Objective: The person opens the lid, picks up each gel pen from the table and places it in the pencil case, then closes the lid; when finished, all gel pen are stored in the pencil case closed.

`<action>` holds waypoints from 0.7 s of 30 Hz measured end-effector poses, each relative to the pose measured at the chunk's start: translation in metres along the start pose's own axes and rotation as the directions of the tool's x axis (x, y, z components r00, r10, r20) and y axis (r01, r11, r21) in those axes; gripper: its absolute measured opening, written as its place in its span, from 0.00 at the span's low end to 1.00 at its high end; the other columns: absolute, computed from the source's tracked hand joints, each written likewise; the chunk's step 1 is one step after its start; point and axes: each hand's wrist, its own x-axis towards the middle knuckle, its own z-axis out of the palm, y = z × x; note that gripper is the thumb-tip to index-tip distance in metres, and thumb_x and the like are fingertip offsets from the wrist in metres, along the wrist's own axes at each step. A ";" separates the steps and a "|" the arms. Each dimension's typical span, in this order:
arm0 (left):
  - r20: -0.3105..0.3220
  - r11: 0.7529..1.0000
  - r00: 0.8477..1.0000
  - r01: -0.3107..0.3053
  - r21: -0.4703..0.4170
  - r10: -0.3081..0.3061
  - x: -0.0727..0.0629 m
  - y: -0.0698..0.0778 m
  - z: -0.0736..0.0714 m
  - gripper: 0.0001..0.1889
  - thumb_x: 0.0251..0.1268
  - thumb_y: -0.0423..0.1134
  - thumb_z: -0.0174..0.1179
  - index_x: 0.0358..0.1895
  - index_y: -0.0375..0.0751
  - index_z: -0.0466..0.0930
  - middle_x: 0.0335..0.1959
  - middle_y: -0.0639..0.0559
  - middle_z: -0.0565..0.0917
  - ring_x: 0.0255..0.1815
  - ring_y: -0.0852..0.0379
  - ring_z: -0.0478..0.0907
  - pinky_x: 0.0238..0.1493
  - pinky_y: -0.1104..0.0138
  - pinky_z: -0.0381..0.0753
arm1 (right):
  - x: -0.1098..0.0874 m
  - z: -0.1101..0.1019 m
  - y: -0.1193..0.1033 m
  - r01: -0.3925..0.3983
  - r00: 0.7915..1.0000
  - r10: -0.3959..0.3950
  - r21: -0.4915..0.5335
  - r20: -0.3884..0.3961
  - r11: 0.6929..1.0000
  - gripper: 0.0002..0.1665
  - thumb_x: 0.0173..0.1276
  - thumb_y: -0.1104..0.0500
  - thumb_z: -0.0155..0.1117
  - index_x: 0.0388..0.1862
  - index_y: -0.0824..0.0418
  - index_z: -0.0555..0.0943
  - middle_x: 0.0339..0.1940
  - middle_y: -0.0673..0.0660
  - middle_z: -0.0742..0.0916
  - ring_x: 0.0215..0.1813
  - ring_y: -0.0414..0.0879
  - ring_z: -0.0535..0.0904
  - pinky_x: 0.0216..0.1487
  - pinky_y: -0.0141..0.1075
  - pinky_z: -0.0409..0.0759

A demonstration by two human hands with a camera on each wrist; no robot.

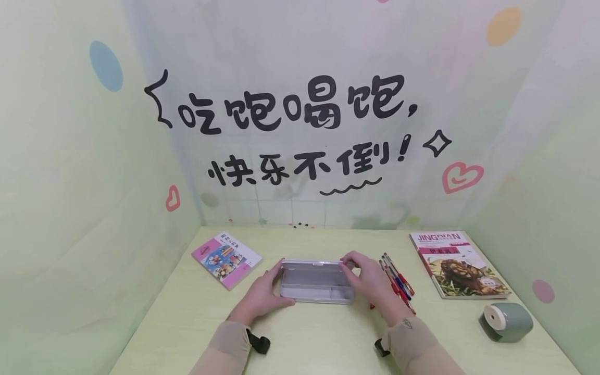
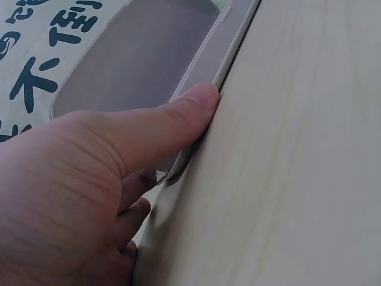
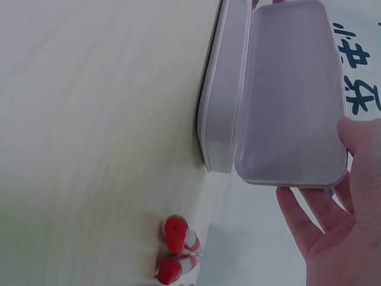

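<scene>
An open pencil case with a pale lining stands on the table, its hinged lid raised at the back. No pens show inside its compartments. My left hand grips the left end of the case; in the left wrist view the thumb lies on its front edge and the other fingers are partly hidden behind. At the lid's upper right corner, my right hand pinches the rim, thumb on the edge and fingers behind it. Several red and blue pens lie just right of that hand, partly covered by it.
A pink-and-white booklet lies at the back left. Toward the right are a magazine with an animal on its cover and a grey-green pencil sharpener near the table's right edge. Printed walls enclose the back and sides.
</scene>
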 end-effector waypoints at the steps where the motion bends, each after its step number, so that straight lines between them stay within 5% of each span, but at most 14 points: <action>1: 0.000 1.000 1.000 -0.001 -0.004 0.001 0.000 0.000 0.000 0.69 0.48 0.58 0.87 0.92 0.53 0.51 0.87 0.44 0.69 0.88 0.21 0.57 0.88 0.29 0.58 | 0.002 0.001 -0.001 -0.009 1.000 0.009 -0.007 -0.014 1.000 0.05 0.77 0.56 0.75 0.48 0.51 0.87 0.42 0.45 0.93 0.51 0.46 0.92 0.61 0.51 0.94; 12: 0.007 1.000 1.000 -0.006 -0.029 0.006 0.002 0.000 0.000 0.70 0.49 0.57 0.87 0.92 0.48 0.49 0.85 0.52 0.73 0.89 0.23 0.56 0.89 0.29 0.55 | 0.026 0.005 -0.004 -0.101 0.995 0.100 -0.073 -0.011 0.992 0.24 0.81 0.50 0.70 0.67 0.61 0.84 0.67 0.64 0.88 0.63 0.60 0.88 0.61 0.54 0.93; 21: 0.009 0.999 1.000 0.017 -0.029 -0.017 0.000 0.004 -0.001 0.68 0.48 0.55 0.88 0.91 0.50 0.53 0.86 0.48 0.71 0.87 0.20 0.56 0.86 0.27 0.58 | 0.042 0.014 0.005 -0.210 0.975 0.215 -0.090 0.057 0.974 0.30 0.84 0.46 0.63 0.76 0.59 0.79 0.76 0.69 0.81 0.75 0.68 0.80 0.78 0.66 0.79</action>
